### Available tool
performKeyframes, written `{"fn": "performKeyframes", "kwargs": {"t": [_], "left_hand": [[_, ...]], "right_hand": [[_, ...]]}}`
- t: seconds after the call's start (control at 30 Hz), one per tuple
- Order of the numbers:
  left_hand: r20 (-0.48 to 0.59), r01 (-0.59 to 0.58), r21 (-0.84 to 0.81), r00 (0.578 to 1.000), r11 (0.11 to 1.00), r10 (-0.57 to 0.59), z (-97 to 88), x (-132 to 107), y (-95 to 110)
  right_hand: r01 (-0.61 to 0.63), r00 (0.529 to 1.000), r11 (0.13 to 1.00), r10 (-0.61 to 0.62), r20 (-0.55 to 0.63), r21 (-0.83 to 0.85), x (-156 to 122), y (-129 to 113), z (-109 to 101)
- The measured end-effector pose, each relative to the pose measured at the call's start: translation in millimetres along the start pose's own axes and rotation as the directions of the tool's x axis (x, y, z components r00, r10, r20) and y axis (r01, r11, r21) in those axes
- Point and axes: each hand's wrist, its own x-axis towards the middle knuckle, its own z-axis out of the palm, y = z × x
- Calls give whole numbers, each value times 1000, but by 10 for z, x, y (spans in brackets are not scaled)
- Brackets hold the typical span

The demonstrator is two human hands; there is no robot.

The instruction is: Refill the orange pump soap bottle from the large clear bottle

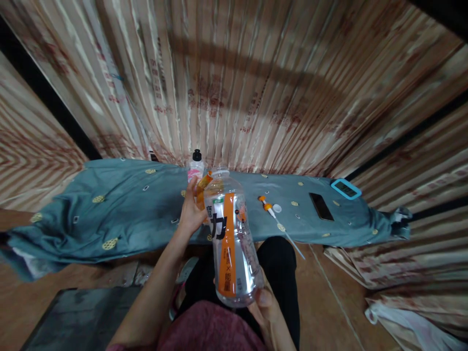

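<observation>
Bottle, clear and uncapped, leans mouth toward twelve o'clock at centre. The right hand wraps its base at five o'clock, seemingly steadying it. At ten o'clock, the left hand pinches an orange piece beside the neck.

left grip raised on an outstretched forearm, fingers curled in; right grip low near the body, cupped upward.

On the clear bottle, a big black 力 stands on the white of the label, small characters ending ×能量 run down its orange stripe, and the pink bottle behind has print too small to read.
</observation>
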Motion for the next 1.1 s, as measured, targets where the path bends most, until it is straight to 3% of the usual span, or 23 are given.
{"fn": "performKeyframes", "kwargs": {"t": [0.07,0.17,0.3,0.4,0.5,0.6,0.73,0.87,1.0,1.1], "left_hand": [[-6,10,32,1000,999,-10,-77,-80,40],[-111,60,29,992,998,-56,-180,-246,159],[-138,95,-113,984,989,-110,-243,-559,335],[6,197,-250,979,948,-202,-263,-799,449],[208,335,-287,936,898,-282,-287,-956,568],[270,392,-269,907,880,-322,-311,-992,678],[252,434,-264,893,861,-373,-342,-931,754],[244,488,-313,870,815,-428,-381,-881,748],[113,518,-316,853,795,-510,-418,-869,698],[38,527,-317,838,788,-545,-451,-863,651]], "right_hand": [[-28,1000,999,28,-10,-17,-18,9,0],[-18,999,1000,18,-26,2,-22,40,-14],[48,997,999,-48,-66,5,1,89,-61],[64,996,997,-66,-51,-43,56,110,-87],[115,993,989,-111,48,-94,158,117,-62],[141,986,977,-124,115,-161,278,111,24],[166,979,947,-125,162,-275,409,122,134],[257,965,830,-192,179,-496,509,203,112],[244,969,649,-186,161,-721,614,317,73],[237,971,669,-173,163,-704,691,410,106]]}}
